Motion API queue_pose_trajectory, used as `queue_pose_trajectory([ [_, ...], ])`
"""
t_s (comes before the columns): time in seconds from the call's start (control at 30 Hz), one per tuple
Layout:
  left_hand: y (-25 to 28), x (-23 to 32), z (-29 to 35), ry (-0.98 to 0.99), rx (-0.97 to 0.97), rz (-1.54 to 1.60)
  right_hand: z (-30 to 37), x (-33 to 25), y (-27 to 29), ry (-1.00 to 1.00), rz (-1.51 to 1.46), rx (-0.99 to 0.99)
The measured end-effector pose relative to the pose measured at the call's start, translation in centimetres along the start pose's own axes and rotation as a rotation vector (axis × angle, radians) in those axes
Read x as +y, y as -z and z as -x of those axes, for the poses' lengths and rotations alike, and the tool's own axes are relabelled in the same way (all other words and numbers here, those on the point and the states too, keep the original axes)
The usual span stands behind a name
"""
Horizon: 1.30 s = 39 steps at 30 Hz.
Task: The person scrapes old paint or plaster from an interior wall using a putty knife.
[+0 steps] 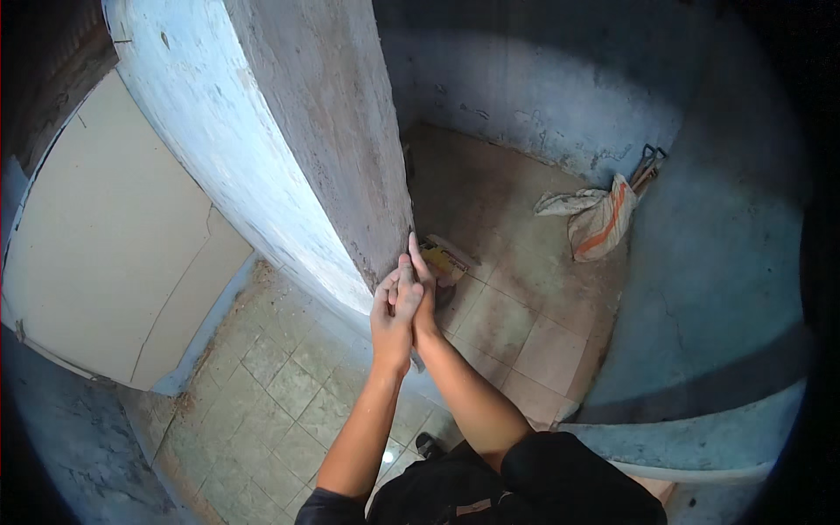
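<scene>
Room: blue-painted walls point(709, 262), worn and flaking, around a floor point(271, 376) of square tiles.
Pillar: its rough grey face point(315, 105) slants from the top edge down to the hands; the adjoining side, on the left, is pale bluish white.
Edges: the grey face's right edge runs down to the fingertips; its left edge meets the pale side in a sharp corner.
Open room: tiles stretch on both sides of the pillar, the left patch reaching toward a large cream board point(131, 236), the right one toward the back wall.
Hands: left hand point(395, 308) and right hand point(423, 293) together at the pillar's lower part, the left with bent fingers, the right with one finger pointing up along the edge; whether either grips anything, I cannot tell.
Count: two hands, one pillar, one board, one white sack point(604, 223) with an orange stripe, one yellowish box point(444, 261), one dark shoe point(429, 444).
Hidden: the box is partly behind the right hand; handles point(647, 166) by the sack are too bunched to count; the pillar's top is cut off; the outer corners fall into black.
</scene>
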State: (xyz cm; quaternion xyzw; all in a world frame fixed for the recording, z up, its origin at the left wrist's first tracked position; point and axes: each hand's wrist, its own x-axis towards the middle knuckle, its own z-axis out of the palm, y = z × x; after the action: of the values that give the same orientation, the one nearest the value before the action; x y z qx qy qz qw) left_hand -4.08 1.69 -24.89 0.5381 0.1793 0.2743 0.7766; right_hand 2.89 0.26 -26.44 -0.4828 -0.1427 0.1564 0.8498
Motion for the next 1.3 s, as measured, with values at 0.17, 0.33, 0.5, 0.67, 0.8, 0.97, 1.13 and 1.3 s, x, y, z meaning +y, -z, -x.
queue_pose_trajectory([
  [0.17, 4.4, -0.4, 6.5, -0.030, 0.040, -0.082, 5.9, 1.2, -0.4, -0.089, 0.122, -0.153],
  [0.33, 10.3, 0.0, 8.9, 0.099, 0.197, -0.065, -2.6, -2.1, 0.3, -0.346, -0.026, 0.128],
  [0.5, 12.7, 2.0, 9.4, 0.009, 0.343, -0.107, 1.3, -2.0, -1.1, -0.197, -0.043, 0.001],
  [0.67, 11.0, 2.8, 8.3, 0.026, 0.224, -0.115, -2.5, -3.6, -0.7, -0.162, -0.047, 0.080],
  [0.8, 11.5, 2.6, 8.1, 0.048, 0.178, -0.081, -2.1, -4.8, -1.6, -0.267, -0.002, 0.099],
  [0.97, 11.9, 2.2, 7.8, 0.075, 0.173, -0.052, 1.4, -5.2, -1.9, -0.153, 0.097, -0.051],
  [1.13, 11.5, 3.1, 7.9, 0.042, 0.160, -0.030, -2.4, -6.0, -2.3, -0.282, -0.010, 0.097],
  [1.3, 11.5, 2.3, 8.1, 0.096, 0.206, -0.025, 3.3, 0.7, -1.0, -0.048, 0.136, -0.064],
])
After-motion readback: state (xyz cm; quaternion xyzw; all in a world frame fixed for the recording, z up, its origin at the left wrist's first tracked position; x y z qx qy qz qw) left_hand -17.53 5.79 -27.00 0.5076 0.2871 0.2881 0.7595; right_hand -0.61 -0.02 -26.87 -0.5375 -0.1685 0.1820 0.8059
